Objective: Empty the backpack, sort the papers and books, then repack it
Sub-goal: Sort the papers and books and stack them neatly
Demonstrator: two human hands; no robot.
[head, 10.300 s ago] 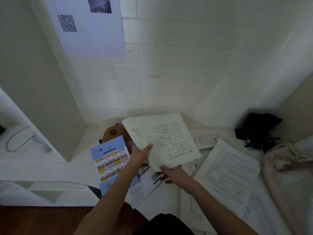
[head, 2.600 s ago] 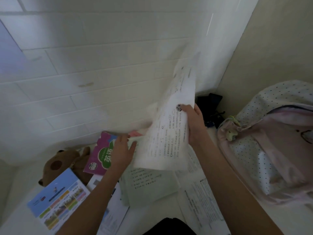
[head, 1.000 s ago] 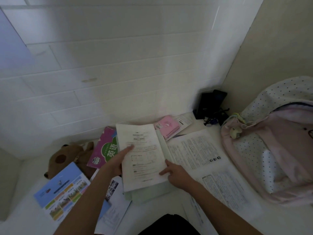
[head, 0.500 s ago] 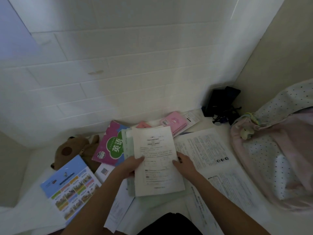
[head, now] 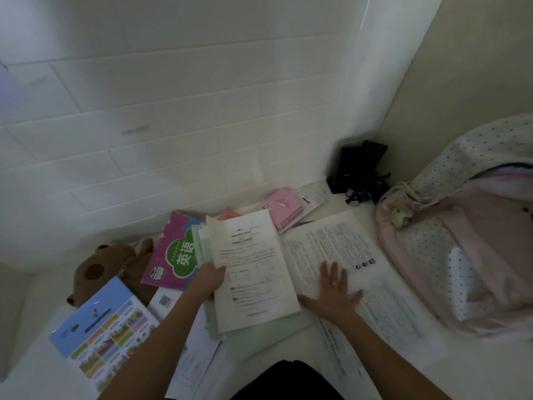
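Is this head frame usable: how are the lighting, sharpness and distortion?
Head view: dim and flat, no glare; wall tile lines bow from the wide-angle lens; headings on the top sheet show but small print is unreadable; backpack cropped at the right edge.

backpack [head: 473, 255]: soft cloth, matt, pale pink panels beside white dotted fabric
top sheet [head: 253, 269]: thin printed paper, matt, slightly wavy
loose sheets [head: 346, 249]: plain printed paper, matt, flat
magenta book [head: 170, 255]: card cover, faint sheen
blue booklet [head: 103, 327]: coated paper cover, slightly glossy
pink notebook [head: 284, 207]: smooth cover, spiral binding along one edge
plush toy [head: 95, 269]: brown fuzzy cloth
wall [head: 144, 125]: white tiles, smooth
table [head: 34, 356]: white, smooth, matt
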